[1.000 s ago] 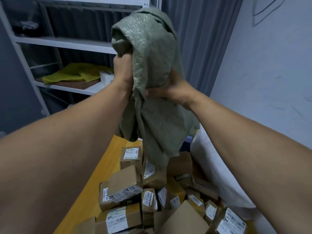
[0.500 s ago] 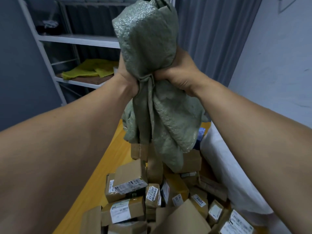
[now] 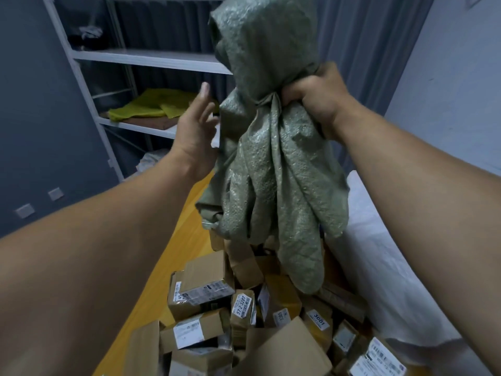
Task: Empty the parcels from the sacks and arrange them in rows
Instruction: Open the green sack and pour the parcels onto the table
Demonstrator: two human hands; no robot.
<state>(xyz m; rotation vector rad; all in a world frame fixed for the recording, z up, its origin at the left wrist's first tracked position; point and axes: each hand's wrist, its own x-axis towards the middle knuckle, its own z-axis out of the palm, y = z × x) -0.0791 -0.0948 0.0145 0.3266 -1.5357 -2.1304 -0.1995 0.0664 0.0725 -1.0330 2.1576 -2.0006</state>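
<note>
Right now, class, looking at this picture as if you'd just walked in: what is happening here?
A person holds a limp green sack up by its bunched middle with the right hand, above a jumbled pile of cardboard parcels on a yellow surface. The left hand is open beside the sack, gripping nothing. The parcels lie in a heap, not yet in rows. A white sack lies to the right of the pile.

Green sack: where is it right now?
Head view, upper centre: the green woven sack hangs bunched from the right hand, above the pile of cardboard parcels, the open left hand close beside it.
</note>
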